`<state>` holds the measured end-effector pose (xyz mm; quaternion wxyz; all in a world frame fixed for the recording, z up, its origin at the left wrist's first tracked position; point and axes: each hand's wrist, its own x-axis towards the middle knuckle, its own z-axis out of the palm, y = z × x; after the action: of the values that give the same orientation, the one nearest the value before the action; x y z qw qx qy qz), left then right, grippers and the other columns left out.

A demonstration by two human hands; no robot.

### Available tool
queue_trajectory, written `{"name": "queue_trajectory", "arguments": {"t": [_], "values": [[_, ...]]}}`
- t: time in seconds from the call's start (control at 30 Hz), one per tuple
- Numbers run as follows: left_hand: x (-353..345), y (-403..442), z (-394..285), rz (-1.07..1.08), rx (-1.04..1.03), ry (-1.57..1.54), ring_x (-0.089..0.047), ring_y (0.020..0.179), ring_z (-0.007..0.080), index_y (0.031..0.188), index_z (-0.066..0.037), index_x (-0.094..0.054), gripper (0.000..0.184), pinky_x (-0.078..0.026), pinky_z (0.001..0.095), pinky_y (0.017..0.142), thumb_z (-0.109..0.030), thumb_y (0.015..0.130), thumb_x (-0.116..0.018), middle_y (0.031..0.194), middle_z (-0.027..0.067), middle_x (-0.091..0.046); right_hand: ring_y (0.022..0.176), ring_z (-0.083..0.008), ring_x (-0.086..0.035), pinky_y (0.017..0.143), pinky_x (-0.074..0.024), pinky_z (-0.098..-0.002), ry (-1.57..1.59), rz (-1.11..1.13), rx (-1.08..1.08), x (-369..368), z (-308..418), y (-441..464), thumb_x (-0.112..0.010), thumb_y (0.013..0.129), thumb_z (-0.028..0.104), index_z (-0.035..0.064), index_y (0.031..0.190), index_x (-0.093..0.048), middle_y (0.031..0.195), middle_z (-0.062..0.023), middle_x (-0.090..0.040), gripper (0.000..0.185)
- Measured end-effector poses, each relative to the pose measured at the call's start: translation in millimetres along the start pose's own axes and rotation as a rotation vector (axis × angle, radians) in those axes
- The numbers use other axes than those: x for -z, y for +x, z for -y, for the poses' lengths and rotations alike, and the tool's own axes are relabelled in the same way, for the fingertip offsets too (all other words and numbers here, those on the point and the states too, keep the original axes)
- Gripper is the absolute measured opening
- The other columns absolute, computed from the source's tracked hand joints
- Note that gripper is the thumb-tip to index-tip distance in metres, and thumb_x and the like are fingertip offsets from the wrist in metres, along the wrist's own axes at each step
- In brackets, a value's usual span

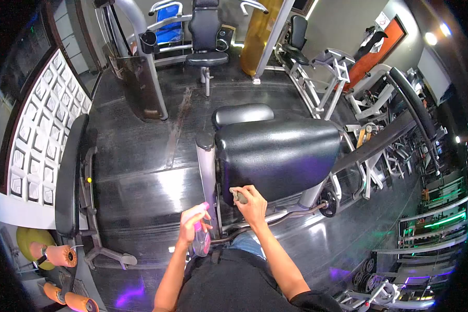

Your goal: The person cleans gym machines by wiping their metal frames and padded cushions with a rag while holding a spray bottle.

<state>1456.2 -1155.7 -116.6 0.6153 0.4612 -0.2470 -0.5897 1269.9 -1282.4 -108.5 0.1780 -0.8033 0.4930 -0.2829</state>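
My left hand is closed around a spray bottle with a pink trigger head and a clear body, held upright close to my body. Between the fingers of my right hand is a small, crumpled grey-green cloth, partly covered by the fingers. That hand is over the near lower edge of a black padded bench; whether the cloth touches the padding I cannot tell. A grey metal post with a black cap rises at the bench's left side, just beyond the bottle.
A smaller black pad sits behind the bench. A bent metal bar runs low in front of it. Another padded bench stands at left, near orange foam rollers. A seated machine is at the back, with more gym equipment at right.
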Motion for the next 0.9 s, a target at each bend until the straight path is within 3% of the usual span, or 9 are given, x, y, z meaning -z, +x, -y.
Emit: {"name": "queue_trajectory", "arguments": {"t": [0.2, 0.37, 0.47, 0.57, 0.67, 0.8, 0.9], "values": [[11, 3, 2, -0.008, 0.003, 0.031, -0.056, 0.048, 0.0188, 0.115, 0.007, -0.059, 0.037, -0.058, 0.036, 0.057, -0.02, 0.09, -0.054, 0.084, 0.013, -0.062, 0.088, -0.0245, -0.064, 0.073, -0.0516, -0.038, 0.056, -0.113, 0.056, 7, 31, 56, -0.079, 0.067, 0.012, 0.0222, 0.104, -0.069, 0.095, -0.0021, -0.06, 0.039], [23, -1, 4, -0.01, -0.002, 0.031, -0.057, 0.048, 0.0192, 0.115, 0.006, -0.059, 0.035, -0.058, 0.0365, 0.057, -0.019, 0.091, -0.055, 0.084, 0.0131, -0.062, 0.083, -0.025, -0.064, 0.068, -0.0511, -0.0368, 0.069, -0.117, -0.034, -1, 34, 30, -0.08, 0.065, 0.01, 0.0236, 0.102, -0.07, 0.091, -0.0024, -0.059, 0.04], [28, -5, 5, -0.035, -0.011, -0.003, -0.057, 0.047, 0.0192, 0.115, 0.007, -0.059, 0.035, -0.058, 0.0371, 0.057, -0.018, 0.09, -0.055, 0.083, 0.0133, -0.062, 0.08, -0.0235, -0.064, 0.066, -0.0509, -0.0381, -0.038, 0.015, -0.059, -10, 21, 1, -0.08, 0.065, 0.01, 0.024, 0.101, -0.07, 0.086, -0.0013, -0.057, 0.04], [29, -8, 4, -0.058, 0.006, -0.051, -0.057, 0.047, 0.0189, 0.111, 0.007, -0.059, 0.033, -0.058, 0.0373, 0.057, -0.018, 0.09, -0.055, 0.083, 0.013, -0.062, 0.091, -0.0234, -0.06, 0.067, -0.0526, -0.0384, -0.099, 0.1, 0.045, -11, 13, -5, -0.079, 0.065, 0.011, 0.0243, 0.103, -0.069, 0.096, -0.0002, -0.056, 0.041], [28, -10, 5, -0.1, 0.015, 0.002, -0.056, 0.047, 0.0175, 0.095, 0.005, -0.061, 0.03, -0.057, 0.037, 0.056, -0.024, 0.09, -0.055, 0.08, 0.0122, -0.062, 0.104, -0.0275, -0.05, 0.068, -0.0563, -0.0382, -0.146, 0.128, 0.161, 17, 52, 30, -0.077, 0.065, 0.01, 0.0241, 0.105, -0.065, 0.106, 0.0011, -0.053, 0.044], [25, -13, -3, -0.11, 0.022, 0.031, -0.056, 0.047, 0.0168, 0.09, 0.004, -0.061, 0.031, -0.057, 0.0353, 0.054, -0.026, 0.089, -0.057, 0.079, 0.011, -0.061, 0.101, -0.028, -0.049, 0.066, -0.0557, -0.0365, -0.38, 0.168, 0.4, 18, 75, 85, -0.069, 0.071, 0.007, 0.0164, 0.093, -0.068, 0.106, -0.001, -0.051, 0.024], [27, -14, -9, -0.086, 0.046, 0.045, -0.056, 0.046, 0.0166, 0.094, 0.005, -0.061, 0.032, -0.055, 0.0328, 0.053, -0.026, 0.088, -0.058, 0.08, 0.0113, -0.061, 0.1, -0.0274, -0.05, 0.064, -0.0553, -0.0366, -0.57, 0.236, 0.481, 2, 79, 101, -0.063, 0.074, 0.008, 0.0097, 0.084, -0.068, 0.101, -0.0037, -0.051, 0.012]]}}
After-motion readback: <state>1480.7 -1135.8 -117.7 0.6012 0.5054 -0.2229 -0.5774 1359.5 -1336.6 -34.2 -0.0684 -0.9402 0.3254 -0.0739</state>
